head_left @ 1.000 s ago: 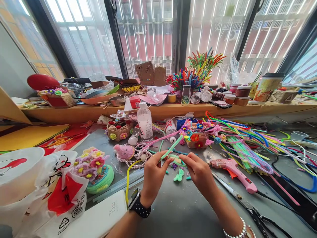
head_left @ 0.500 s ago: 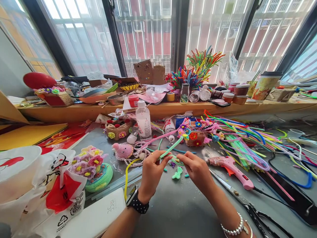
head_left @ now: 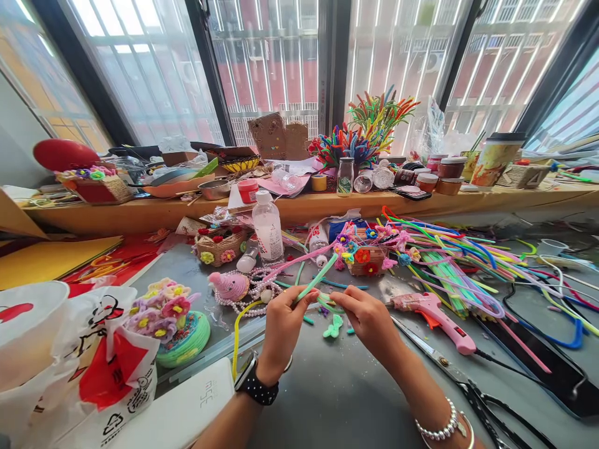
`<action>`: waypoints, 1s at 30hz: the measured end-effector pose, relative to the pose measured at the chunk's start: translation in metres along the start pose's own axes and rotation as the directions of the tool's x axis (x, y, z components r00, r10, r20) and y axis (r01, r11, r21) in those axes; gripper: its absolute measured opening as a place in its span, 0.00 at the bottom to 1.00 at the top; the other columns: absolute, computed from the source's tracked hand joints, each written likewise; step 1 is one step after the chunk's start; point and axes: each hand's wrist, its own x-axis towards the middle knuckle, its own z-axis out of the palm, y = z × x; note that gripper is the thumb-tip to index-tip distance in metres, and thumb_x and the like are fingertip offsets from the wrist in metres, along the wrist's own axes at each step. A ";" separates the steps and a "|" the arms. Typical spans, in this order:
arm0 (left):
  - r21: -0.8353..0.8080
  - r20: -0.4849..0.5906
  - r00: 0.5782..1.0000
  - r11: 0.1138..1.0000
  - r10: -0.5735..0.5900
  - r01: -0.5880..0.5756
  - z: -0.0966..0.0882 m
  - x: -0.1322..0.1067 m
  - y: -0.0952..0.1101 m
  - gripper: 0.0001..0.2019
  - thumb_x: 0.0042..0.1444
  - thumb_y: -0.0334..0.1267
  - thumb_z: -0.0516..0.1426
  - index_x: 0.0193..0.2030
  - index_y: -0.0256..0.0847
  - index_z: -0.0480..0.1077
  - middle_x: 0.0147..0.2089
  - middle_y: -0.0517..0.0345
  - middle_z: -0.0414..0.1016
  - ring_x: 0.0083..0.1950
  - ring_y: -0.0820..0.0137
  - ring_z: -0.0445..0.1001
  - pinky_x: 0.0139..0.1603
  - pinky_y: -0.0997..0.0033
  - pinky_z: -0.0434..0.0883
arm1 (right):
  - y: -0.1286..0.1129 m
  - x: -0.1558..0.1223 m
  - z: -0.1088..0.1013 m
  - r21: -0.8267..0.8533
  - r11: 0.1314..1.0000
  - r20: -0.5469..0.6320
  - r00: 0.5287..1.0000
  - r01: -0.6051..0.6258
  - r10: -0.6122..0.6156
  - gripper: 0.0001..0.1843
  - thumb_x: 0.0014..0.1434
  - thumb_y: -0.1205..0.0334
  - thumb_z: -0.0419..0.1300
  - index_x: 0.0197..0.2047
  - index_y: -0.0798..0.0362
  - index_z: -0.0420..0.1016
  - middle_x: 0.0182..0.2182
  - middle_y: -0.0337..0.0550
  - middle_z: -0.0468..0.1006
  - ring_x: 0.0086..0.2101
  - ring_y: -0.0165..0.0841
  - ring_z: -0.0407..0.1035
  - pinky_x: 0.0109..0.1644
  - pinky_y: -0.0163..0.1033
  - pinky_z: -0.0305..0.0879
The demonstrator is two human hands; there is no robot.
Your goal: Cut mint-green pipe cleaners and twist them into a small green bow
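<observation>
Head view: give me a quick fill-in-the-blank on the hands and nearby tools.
The left hand and right hand both pinch a light ____ pipe cleaner.
The glue gun lying right of the right hand is ____.
The watch sits on the ____ wrist.
Missing: green; pink; left.

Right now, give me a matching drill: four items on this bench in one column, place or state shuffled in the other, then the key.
1. green pipe cleaner
2. pink glue gun
3. clear bottle
4. black watch

A. lies flat on the table, right of the right hand
B. strapped around the arm behind the left hand
C. pinched between both hands
D. stands upright behind the pearl beads

Pairs: 1-C, 2-A, 3-D, 4-B
</observation>
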 end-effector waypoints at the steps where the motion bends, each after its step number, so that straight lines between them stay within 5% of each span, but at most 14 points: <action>1: 0.002 -0.001 1.000 1.000 0.005 -0.005 0.000 0.000 0.000 0.08 0.48 0.40 0.55 0.30 0.43 0.74 0.28 0.62 0.75 0.30 0.71 0.69 0.31 0.77 0.63 | 0.000 0.000 0.000 0.017 1.000 -0.001 1.000 -0.007 0.007 0.15 0.58 0.71 0.47 0.43 0.51 0.71 0.27 0.42 0.70 0.29 0.31 0.66 0.32 0.32 0.61; 9: 0.081 -0.074 0.997 0.997 -0.013 0.019 -0.001 -0.001 -0.002 0.11 0.48 0.45 0.54 0.29 0.40 0.73 0.25 0.61 0.73 0.26 0.72 0.66 0.28 0.76 0.62 | -0.008 0.000 0.002 0.122 0.992 -0.049 0.999 -0.002 0.008 0.17 0.53 0.54 0.56 0.45 0.52 0.68 0.31 0.42 0.71 0.30 0.33 0.66 0.33 0.34 0.62; 17: 0.064 0.002 1.000 0.998 -0.024 0.024 0.000 -0.001 -0.001 0.12 0.51 0.44 0.51 0.29 0.39 0.70 0.23 0.64 0.68 0.25 0.75 0.62 0.26 0.78 0.59 | -0.004 -0.003 0.004 0.172 0.984 -0.068 0.996 -0.045 0.057 0.10 0.54 0.63 0.56 0.41 0.54 0.71 0.29 0.42 0.72 0.29 0.31 0.66 0.32 0.33 0.61; 24: -0.156 0.124 0.983 0.975 -0.136 0.155 0.000 0.005 -0.003 0.12 0.48 0.44 0.54 0.33 0.38 0.69 0.27 0.60 0.72 0.31 0.71 0.68 0.30 0.76 0.62 | -0.001 -0.002 0.001 0.187 0.982 -0.098 0.994 -0.025 0.044 0.08 0.55 0.66 0.55 0.39 0.53 0.71 0.30 0.41 0.73 0.31 0.32 0.67 0.34 0.33 0.61; 30: -0.042 0.097 0.985 0.988 -0.141 0.146 -0.002 0.004 -0.001 0.12 0.48 0.44 0.54 0.27 0.37 0.71 0.24 0.61 0.72 0.26 0.73 0.66 0.26 0.76 0.60 | 0.001 -0.002 -0.002 0.157 0.987 -0.091 0.995 -0.032 0.047 0.08 0.54 0.67 0.56 0.39 0.54 0.72 0.29 0.42 0.73 0.30 0.32 0.67 0.33 0.33 0.60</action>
